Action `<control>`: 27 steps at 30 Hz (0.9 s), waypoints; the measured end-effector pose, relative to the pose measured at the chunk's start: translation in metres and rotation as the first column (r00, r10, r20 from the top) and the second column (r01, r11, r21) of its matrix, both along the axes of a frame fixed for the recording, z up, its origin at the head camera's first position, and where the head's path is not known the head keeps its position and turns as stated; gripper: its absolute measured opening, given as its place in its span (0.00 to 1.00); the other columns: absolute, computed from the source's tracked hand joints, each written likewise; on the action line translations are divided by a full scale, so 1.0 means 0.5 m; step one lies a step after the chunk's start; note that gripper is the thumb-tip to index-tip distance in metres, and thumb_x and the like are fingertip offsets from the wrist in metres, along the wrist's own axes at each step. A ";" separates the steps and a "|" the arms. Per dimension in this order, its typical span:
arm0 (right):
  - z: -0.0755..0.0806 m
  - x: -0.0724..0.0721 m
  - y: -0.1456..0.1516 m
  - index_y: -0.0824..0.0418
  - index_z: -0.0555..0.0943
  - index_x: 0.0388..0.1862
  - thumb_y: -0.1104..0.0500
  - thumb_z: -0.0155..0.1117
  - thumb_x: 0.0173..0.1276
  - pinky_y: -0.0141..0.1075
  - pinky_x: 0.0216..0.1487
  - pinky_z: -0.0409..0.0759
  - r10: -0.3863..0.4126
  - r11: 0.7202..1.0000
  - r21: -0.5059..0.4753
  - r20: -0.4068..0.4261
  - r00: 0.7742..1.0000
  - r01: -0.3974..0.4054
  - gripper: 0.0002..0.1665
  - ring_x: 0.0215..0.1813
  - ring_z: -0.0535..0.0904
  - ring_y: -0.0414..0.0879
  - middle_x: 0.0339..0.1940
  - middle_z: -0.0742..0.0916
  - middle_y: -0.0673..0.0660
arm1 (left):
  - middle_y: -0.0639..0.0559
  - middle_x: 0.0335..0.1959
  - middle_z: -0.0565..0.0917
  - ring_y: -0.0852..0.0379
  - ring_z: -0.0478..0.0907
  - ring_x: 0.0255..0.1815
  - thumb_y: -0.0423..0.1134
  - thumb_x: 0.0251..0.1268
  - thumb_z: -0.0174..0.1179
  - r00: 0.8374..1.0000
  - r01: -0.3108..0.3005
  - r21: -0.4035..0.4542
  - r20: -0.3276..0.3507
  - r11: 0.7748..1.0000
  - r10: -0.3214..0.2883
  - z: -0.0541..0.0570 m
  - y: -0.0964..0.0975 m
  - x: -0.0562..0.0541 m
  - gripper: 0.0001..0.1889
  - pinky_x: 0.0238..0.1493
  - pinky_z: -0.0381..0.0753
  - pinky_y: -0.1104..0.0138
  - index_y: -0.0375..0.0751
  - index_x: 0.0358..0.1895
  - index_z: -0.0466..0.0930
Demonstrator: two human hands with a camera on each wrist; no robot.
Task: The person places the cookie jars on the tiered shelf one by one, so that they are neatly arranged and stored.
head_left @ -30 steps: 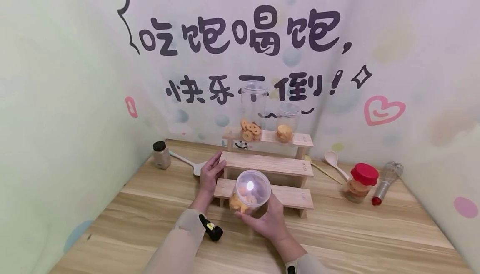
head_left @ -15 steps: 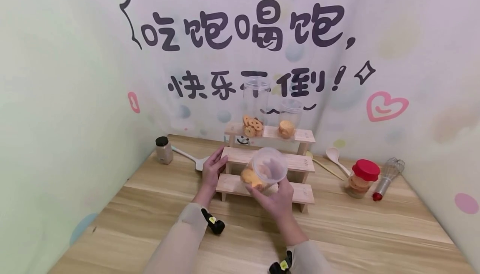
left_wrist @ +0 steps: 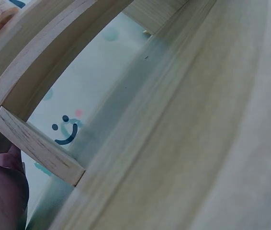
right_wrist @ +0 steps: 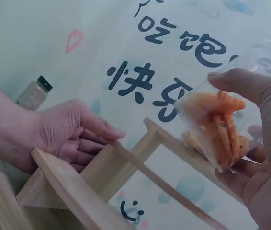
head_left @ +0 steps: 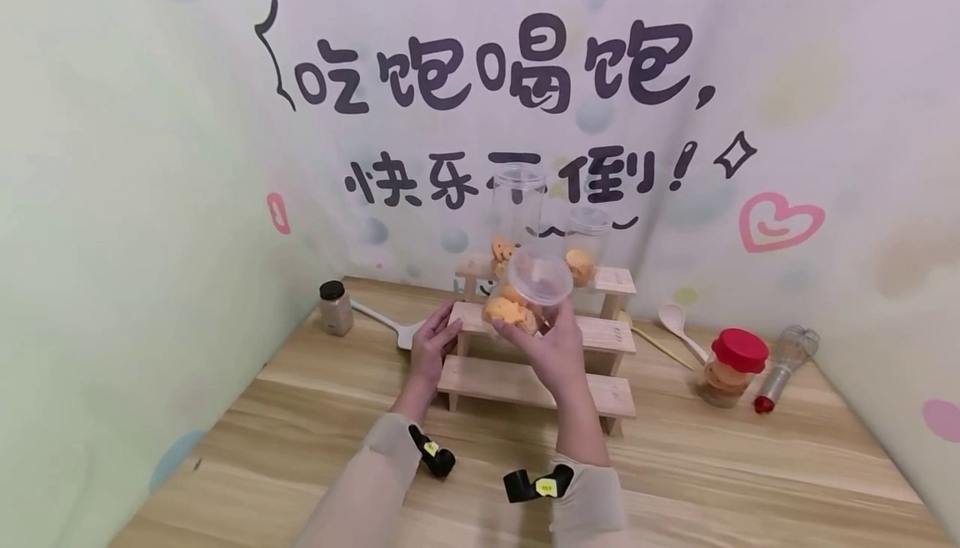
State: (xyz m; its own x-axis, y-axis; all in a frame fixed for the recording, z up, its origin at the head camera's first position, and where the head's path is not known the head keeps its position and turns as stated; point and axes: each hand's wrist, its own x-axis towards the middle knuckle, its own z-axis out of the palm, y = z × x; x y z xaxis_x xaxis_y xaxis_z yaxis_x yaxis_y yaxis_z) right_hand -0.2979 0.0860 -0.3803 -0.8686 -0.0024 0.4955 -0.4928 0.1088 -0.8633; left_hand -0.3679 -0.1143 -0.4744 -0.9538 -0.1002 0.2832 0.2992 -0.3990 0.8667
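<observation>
Head view: holds the clear jar [head_left: 531,288] in the right grip [head_left: 553,348], tilted, with its long axis running from lower-left base to upper-right top, before the middle board [head_left: 603,334] of the wooden stand [head_left: 498,379]; cannot tell touching from apart. Left wrist view: shows the left grip [left_wrist: 4,191] only partly, against the stand. Right wrist view: wraps the jar closely, right of the left grip, with the latter pinching the board.

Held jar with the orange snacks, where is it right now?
Near the centre of the head view, the held jar is tilted in the right hand, in front of the tall jar on the wooden rack.
</observation>
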 end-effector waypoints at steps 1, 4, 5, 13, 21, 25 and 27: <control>-0.004 0.000 0.000 0.48 0.66 0.72 0.51 0.84 0.53 0.49 0.61 0.77 -0.004 1.000 0.010 0.023 1.000 0.004 0.51 0.63 0.76 0.49 0.63 0.79 0.52 | 0.39 0.69 0.74 0.55 0.75 0.65 0.34 0.67 0.64 1.000 0.001 0.005 0.001 1.000 -0.001 -0.002 0.001 0.000 0.29 0.65 0.73 0.59 0.32 0.71 0.70; -0.017 -0.004 0.005 0.50 0.68 0.69 0.52 0.84 0.51 0.46 0.55 0.80 -0.039 0.997 0.068 0.068 0.997 0.035 0.49 0.58 0.78 0.50 0.58 0.81 0.56 | 0.39 0.69 0.74 0.54 0.75 0.64 0.34 0.67 0.64 1.000 -0.006 0.009 -0.004 1.000 0.006 -0.004 0.002 0.002 0.30 0.60 0.77 0.66 0.31 0.71 0.70; -0.022 -0.006 0.007 0.51 0.68 0.68 0.52 0.85 0.51 0.45 0.54 0.80 -0.051 0.996 0.081 0.078 0.996 0.045 0.48 0.58 0.78 0.50 0.58 0.82 0.56 | 0.39 0.69 0.74 0.54 0.75 0.64 0.34 0.66 0.64 1.000 -0.008 0.008 -0.005 1.000 0.008 -0.004 0.002 0.002 0.30 0.57 0.78 0.68 0.31 0.71 0.70; -0.037 -0.018 0.019 0.52 0.68 0.67 0.49 0.86 0.49 0.44 0.53 0.78 -0.100 0.992 0.091 0.120 0.988 0.090 0.49 0.56 0.79 0.50 0.56 0.83 0.57 | 0.39 0.69 0.74 0.56 0.77 0.62 0.33 0.66 0.64 1.000 -0.019 0.000 -0.016 1.000 0.019 -0.003 0.006 0.000 0.28 0.55 0.78 0.70 0.33 0.70 0.72; -0.042 -0.021 0.018 0.54 0.68 0.68 0.51 0.85 0.50 0.43 0.53 0.78 -0.094 0.992 0.090 0.122 0.988 0.083 0.49 0.55 0.79 0.50 0.56 0.83 0.57 | 0.36 0.70 0.72 0.58 0.76 0.62 0.30 0.68 0.62 1.000 0.008 0.039 -0.023 0.999 -0.007 -0.009 0.006 -0.007 0.29 0.55 0.78 0.72 0.28 0.71 0.68; -0.044 -0.022 0.018 0.54 0.68 0.67 0.51 0.85 0.50 0.45 0.54 0.78 -0.091 0.992 0.092 0.111 0.990 0.081 0.49 0.56 0.79 0.50 0.56 0.83 0.57 | 0.36 0.69 0.72 0.57 0.76 0.62 0.30 0.68 0.62 1.000 0.004 0.037 -0.022 0.999 -0.003 -0.007 0.007 -0.004 0.27 0.56 0.78 0.71 0.30 0.70 0.70; -0.046 -0.023 0.017 0.53 0.68 0.67 0.49 0.85 0.50 0.46 0.56 0.78 -0.093 0.992 0.101 0.110 0.990 0.082 0.49 0.56 0.79 0.50 0.57 0.83 0.57 | 0.37 0.69 0.73 0.56 0.76 0.63 0.30 0.68 0.62 1.000 0.000 0.039 -0.019 0.999 0.001 -0.005 0.007 -0.002 0.27 0.56 0.78 0.70 0.31 0.70 0.71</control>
State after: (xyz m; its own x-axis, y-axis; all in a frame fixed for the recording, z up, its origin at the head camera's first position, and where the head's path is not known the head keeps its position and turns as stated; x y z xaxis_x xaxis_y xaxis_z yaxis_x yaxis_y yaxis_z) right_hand -0.3094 0.0947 -0.4032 -0.9185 0.0330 0.3940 -0.3764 0.2319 -0.8970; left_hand -0.3691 -0.1110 -0.4771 -0.9482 -0.1122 0.2972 0.3158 -0.4321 0.8447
